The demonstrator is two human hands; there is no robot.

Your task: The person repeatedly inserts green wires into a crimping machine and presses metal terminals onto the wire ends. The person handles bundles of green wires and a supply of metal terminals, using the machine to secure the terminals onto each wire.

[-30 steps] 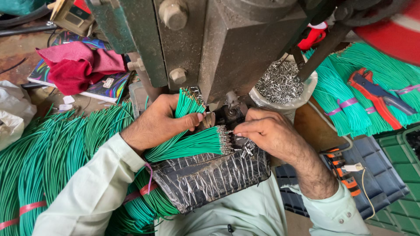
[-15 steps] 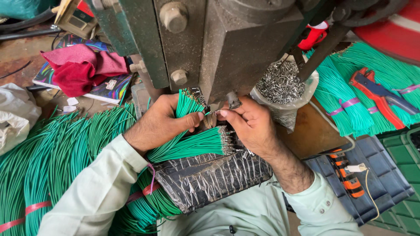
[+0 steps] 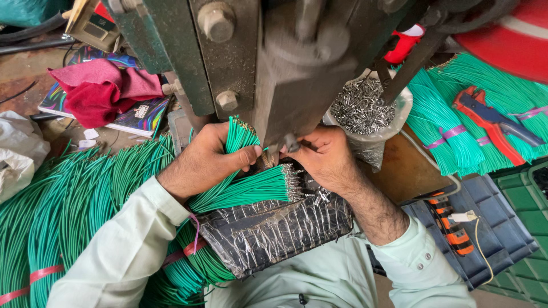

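Left hand point(image 3: 205, 162) grip closed round green wire bundle point(image 3: 245, 188); right hand point(image 3: 325, 157) pinches wire end under press head point(image 3: 302, 85), just beside bundle's tips.

left hand point(image 3: 205, 162): bare, long pale-green sleeve | right hand point(image 3: 325, 157): bare, hairy forearm, pale-green cuff with two buttons

Cluttered workshop tabletop point(image 3: 34, 85), brown and worn, in even daylight. A heavy green machine frame point(image 3: 188, 63) with large bolts fills the upper centre. At left, a crumpled red cloth point(image 3: 103, 91) lies on a colourful booklet point(image 3: 142, 117); at lower right, a dark blue plastic tray point(image 3: 491, 222) sits beside a green crate point(image 3: 528, 199).
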